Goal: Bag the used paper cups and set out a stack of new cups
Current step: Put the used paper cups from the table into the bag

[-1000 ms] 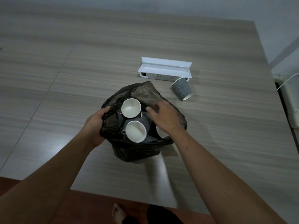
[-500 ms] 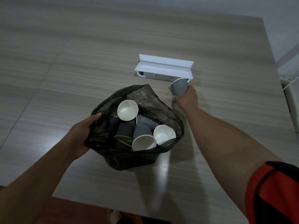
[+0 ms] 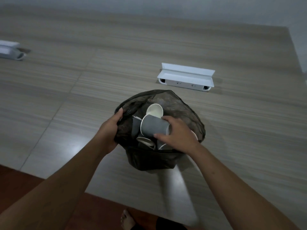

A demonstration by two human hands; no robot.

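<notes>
Just below the middle of the frame, a grey paper cup [image 3: 153, 127] lies on its side in the right hand [image 3: 178, 136], fingers and thumb wrapped around its base, rim pointing left over the open mouth of the black bag [image 3: 186, 113], probably so it can drop in among the other cups [image 3: 154, 110]. The left hand [image 3: 109, 130] is clenched on the bag's left rim, seemingly to keep the mouth wide and upright. The bag stands on the wooden table [image 3: 66, 97], with a white socket box [image 3: 186, 78] up and to the right and no new cups in sight.

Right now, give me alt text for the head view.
A right hand holds a grey paper cup sideways over an open black bag of used cups; the left hand grips the bag's rim on a wood-grain table.
</notes>
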